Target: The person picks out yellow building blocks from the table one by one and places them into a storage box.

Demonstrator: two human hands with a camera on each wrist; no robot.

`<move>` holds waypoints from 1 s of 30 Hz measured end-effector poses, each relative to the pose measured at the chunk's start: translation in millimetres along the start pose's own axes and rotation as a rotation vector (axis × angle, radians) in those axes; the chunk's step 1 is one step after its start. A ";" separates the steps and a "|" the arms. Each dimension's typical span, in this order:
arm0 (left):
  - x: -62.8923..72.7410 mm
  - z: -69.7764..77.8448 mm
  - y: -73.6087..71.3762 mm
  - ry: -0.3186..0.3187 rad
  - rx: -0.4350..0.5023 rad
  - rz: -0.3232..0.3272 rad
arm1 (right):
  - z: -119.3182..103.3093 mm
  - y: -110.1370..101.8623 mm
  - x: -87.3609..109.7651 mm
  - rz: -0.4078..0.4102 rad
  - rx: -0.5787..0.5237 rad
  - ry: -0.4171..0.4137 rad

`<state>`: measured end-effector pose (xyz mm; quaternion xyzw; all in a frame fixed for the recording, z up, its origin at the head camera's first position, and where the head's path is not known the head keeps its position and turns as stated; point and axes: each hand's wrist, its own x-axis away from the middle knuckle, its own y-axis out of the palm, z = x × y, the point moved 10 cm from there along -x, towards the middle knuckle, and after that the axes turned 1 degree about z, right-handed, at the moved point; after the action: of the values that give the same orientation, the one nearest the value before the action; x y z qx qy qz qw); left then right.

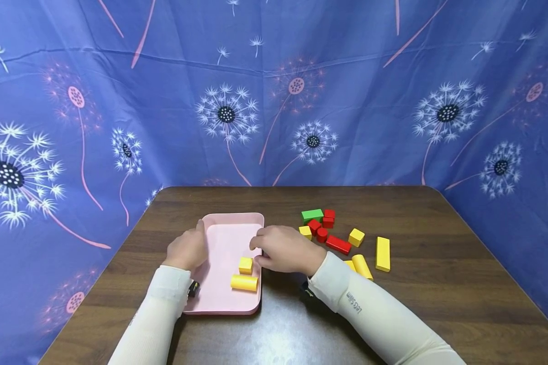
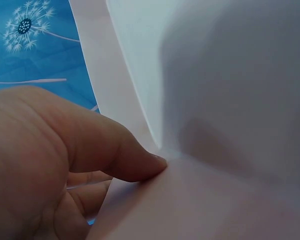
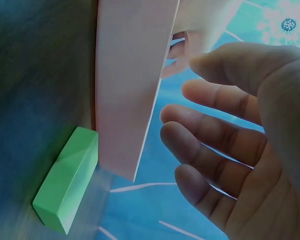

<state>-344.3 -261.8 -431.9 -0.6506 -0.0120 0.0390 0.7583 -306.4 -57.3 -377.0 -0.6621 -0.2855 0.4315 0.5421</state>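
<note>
A pink tray point(image 1: 221, 235) lies on the table, with a yellow cube point(image 1: 245, 265) and a yellow cylinder point(image 1: 244, 283) inside near its right side. My left hand point(image 1: 188, 248) grips the tray's left wall; in the left wrist view the thumb point(image 2: 135, 160) presses on the inside and other fingers show outside. Over the right rim hovers my right hand point(image 1: 288, 249), close to the yellow cube. The right wrist view shows its fingers point(image 3: 210, 145) apart and loosely bent, with nothing between them.
Right of the tray lie a green block point(image 1: 312, 216), several red blocks point(image 1: 338, 245), a yellow cube point(image 1: 356, 237), a long yellow block point(image 1: 383, 254) and a yellow cylinder point(image 1: 362, 267). Some yellow pieces are partly hidden by the right arm. A blue patterned cloth point(image 1: 274, 101) hangs behind the table.
</note>
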 end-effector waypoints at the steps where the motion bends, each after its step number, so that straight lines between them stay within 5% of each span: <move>1: 0.0 0.1 -0.4 0.000 0.002 0.000 | 0.7 -0.7 0.5 0.001 0.001 0.002; 30: 0.9 -0.8 -0.7 -0.003 0.010 -0.001 | 20.8 -3.6 13.0 -0.023 -0.016 0.047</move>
<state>-343.4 -262.7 -431.4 -0.6469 -0.0133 0.0395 0.7614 -318.4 -35.7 -377.7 -0.6730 -0.2838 0.4071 0.5484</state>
